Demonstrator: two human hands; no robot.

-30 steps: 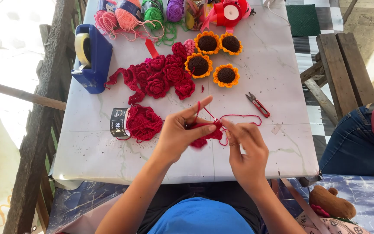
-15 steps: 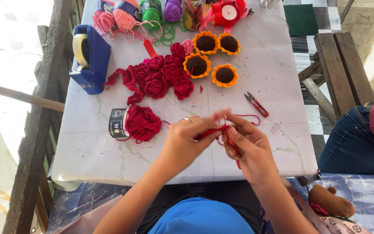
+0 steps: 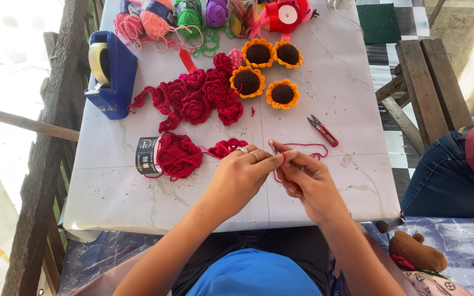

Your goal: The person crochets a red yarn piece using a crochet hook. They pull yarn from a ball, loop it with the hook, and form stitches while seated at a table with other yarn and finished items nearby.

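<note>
blue tape dispenser (image 3: 112, 74), four crocheted sunflowers (image 3: 247, 81), red snips (image 3: 323, 130), pile of red crocheted roses (image 3: 196, 101)

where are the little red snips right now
In the head view, the red snips lie on the white table, right of centre, below the crocheted sunflowers and beyond the right hand.

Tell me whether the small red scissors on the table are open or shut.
Shut: the scissors lie flat beside the right hand, blades together in one point.
</note>
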